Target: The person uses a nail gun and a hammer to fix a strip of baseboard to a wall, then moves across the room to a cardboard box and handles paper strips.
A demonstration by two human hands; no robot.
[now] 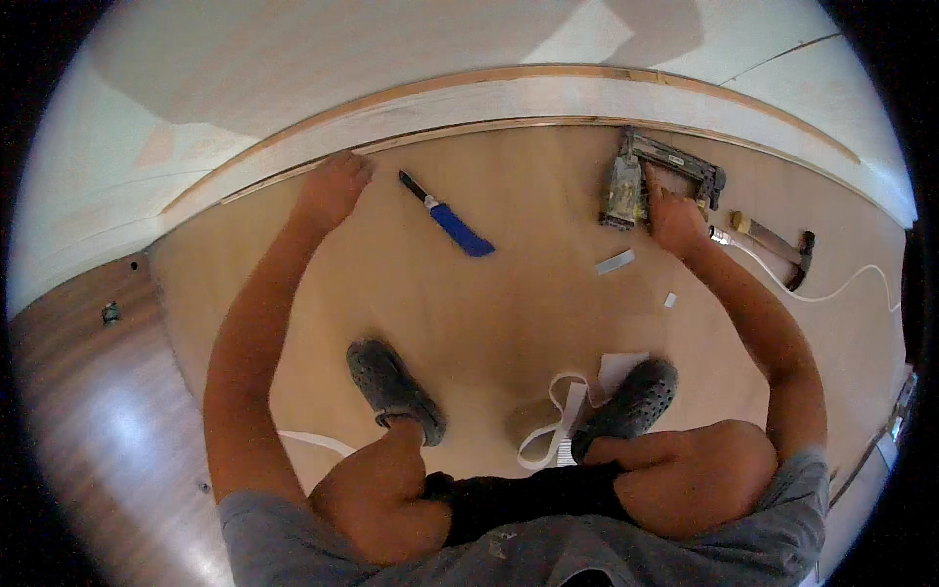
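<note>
My right hand (675, 217) grips the handle of a worn nail gun (623, 186), with the index finger near its trigger. The nail gun lies close to the foot of the wall, at the far right. My left hand (337, 189) is at the far left, fingers curled together by a thin strip (430, 134) along the wall's foot; whether they pinch anything is hidden. Just right of my left hand lies a blue-handled utility knife (458, 231), its dark end pointing to the wall. A hammer (778, 245) with a wooden handle lies right of my right hand.
A white air hose (827, 293) runs from the nail gun to the right. Small pale offcuts (614, 261) lie on the tan board floor. A curled white strip (558, 421) lies by my right shoe (631, 406). At left the board meets a dark wood floor (98, 391).
</note>
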